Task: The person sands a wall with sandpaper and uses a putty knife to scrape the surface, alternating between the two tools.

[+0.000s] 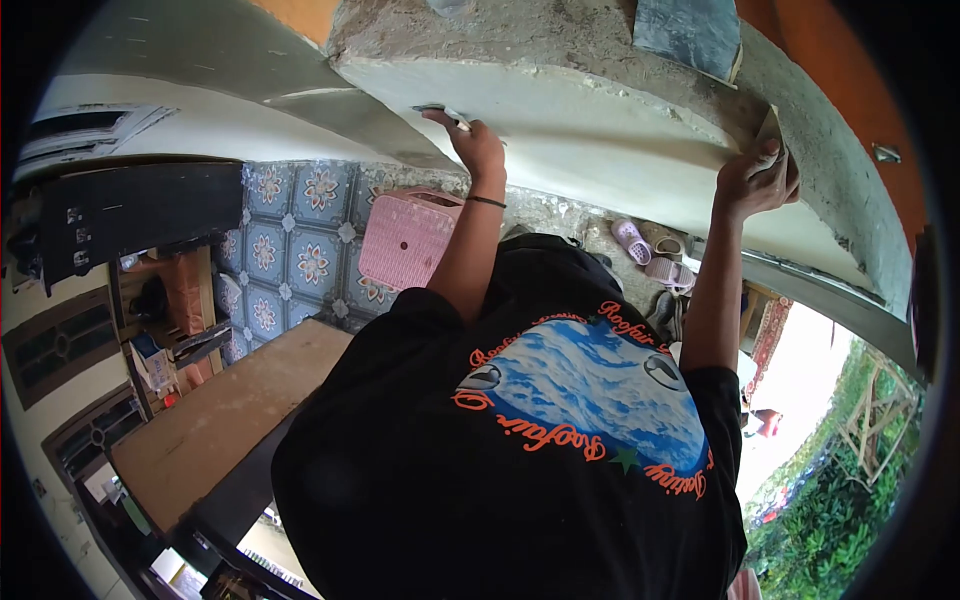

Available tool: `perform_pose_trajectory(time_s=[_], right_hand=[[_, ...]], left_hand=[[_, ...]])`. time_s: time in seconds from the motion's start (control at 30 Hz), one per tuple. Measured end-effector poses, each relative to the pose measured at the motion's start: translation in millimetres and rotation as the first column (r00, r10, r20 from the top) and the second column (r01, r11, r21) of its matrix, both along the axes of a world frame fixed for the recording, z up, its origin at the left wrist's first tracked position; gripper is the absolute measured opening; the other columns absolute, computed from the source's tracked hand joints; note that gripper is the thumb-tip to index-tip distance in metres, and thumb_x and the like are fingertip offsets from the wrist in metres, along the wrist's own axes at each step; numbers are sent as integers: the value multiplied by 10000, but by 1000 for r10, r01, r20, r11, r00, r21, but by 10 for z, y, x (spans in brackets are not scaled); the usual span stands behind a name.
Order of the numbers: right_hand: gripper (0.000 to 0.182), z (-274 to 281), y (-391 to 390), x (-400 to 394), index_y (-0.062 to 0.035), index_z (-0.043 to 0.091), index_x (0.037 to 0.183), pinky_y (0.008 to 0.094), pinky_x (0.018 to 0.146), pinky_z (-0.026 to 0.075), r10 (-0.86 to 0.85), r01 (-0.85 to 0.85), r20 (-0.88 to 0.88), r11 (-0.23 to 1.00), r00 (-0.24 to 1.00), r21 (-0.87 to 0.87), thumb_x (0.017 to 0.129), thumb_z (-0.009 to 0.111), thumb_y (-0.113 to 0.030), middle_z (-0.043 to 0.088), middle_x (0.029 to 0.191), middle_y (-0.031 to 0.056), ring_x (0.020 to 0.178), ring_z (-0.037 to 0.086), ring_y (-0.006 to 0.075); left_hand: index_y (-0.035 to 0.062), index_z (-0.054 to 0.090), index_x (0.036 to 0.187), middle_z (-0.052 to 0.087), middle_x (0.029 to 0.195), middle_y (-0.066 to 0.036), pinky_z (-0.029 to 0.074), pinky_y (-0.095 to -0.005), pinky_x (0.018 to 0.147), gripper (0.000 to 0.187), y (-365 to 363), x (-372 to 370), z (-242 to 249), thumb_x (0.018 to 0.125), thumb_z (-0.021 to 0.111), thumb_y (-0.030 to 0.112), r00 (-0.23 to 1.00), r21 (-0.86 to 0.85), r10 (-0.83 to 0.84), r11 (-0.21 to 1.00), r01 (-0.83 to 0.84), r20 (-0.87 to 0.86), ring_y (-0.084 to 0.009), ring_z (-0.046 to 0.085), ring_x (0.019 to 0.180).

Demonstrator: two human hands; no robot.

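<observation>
A scraper [463, 124] is at the white plaster [600, 115], its pale handle held in the left hand [478, 152], grip closed around it. The right hand [757, 183] has its grip closed on a flat blade [769, 124] near the plaster's rough concrete edge [510, 38]. A grey plate [688, 38] lies on the concrete. Below are a pink stool [408, 240], floor tiles [263, 250] and sandals [631, 241].
</observation>
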State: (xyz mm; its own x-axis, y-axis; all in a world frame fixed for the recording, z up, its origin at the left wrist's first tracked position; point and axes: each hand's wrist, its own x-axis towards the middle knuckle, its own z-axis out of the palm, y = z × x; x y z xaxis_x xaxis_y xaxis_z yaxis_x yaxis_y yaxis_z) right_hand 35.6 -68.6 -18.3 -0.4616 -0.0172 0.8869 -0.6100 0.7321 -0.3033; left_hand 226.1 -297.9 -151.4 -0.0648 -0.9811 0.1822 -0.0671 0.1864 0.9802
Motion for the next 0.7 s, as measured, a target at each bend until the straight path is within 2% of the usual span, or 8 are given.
perform_pose_trajectory(time_s=[0.07, 0.1, 0.23, 0.33, 0.4, 0.47, 0.6, 0.7], right_hand=[[551, -3, 3, -10, -65, 676, 875, 405, 901, 311, -3, 2, -7, 1000, 1000, -13, 937, 303, -466, 663, 905, 78, 956, 552, 260], [554, -15, 10, -5, -62, 676, 878, 406, 900, 312, -4, 4, -4, 1000, 1000, -5, 936, 303, -468, 662, 903, 82, 955, 550, 264], [560, 6, -3, -3, -54, 673, 876, 409, 896, 313, -8, 8, -2, 1000, 1000, -10, 935, 303, -470, 659, 896, 94, 956, 548, 271], [561, 4, 9, -5, -53, 673, 885, 412, 896, 313, -3, 3, 6, 1000, 1000, 8, 935, 304, -473, 657, 898, 96, 958, 547, 271], [559, 14, 0, 8, -52, 673, 887, 411, 895, 313, 1, -1, 6, 1000, 1000, 15, 935, 305, -471, 655, 887, 95, 958, 546, 271], [556, 10, -8, 6, -51, 673, 889, 411, 892, 313, -13, 13, -13, 1000, 1000, -4, 935, 308, -468, 654, 879, 96, 959, 546, 273], [559, 2, 4, 5, -50, 673, 891, 415, 893, 311, -9, 9, -2, 1000, 1000, 6, 934, 307, -471, 654, 887, 101, 962, 545, 275], [576, 31, -10, 34, -51, 674, 902, 419, 899, 307, 0, 0, 30, 1000, 1000, 12, 933, 295, -483, 654, 896, 104, 971, 542, 275]], left_hand=[[-34, 334, 1296, 464, 1226, -160, 363, -302, 953, 509, -314, 149, -160, 788, 356, -55, 977, 509, 22, 856, 91, -212, -229, 488, 1097], [-35, 438, 1134, 525, 1083, -124, 416, -325, 879, 358, -358, 165, -116, 783, 366, -46, 947, 584, 86, 803, 118, -311, -216, 535, 974], [-24, 411, 1205, 508, 1094, -101, 403, -303, 886, 433, 75, -34, -112, 772, 397, -35, 961, 396, 23, 914, 92, -276, -190, 521, 976], [-17, 409, 1216, 504, 1123, -116, 405, -307, 895, 444, 24, -25, -330, 772, 409, -32, 974, 415, 16, 906, 81, -225, -191, 519, 997], [-37, 440, 1168, 529, 1099, -130, 441, -330, 877, 399, -300, 143, -429, 770, 417, -29, 965, 529, 3, 837, 141, -262, -220, 549, 982], [-5, 470, 1096, 559, 998, -152, 524, -397, 749, 319, -716, 331, -931, 787, 395, -35, 848, 644, 15, 657, 392, -530, -284, 610, 831], [-32, 464, 1152, 535, 1091, -118, 430, -336, 911, 390, -164, 172, -463, 764, 429, -48, 896, 551, -11, 785, 283, -444, -236, 538, 1012], [-11, 432, 1176, 535, 1068, -108, 438, -309, 862, 431, -17, 184, -500, 748, 425, -58, 907, 537, -76, 784, 311, -414, -220, 554, 946]])
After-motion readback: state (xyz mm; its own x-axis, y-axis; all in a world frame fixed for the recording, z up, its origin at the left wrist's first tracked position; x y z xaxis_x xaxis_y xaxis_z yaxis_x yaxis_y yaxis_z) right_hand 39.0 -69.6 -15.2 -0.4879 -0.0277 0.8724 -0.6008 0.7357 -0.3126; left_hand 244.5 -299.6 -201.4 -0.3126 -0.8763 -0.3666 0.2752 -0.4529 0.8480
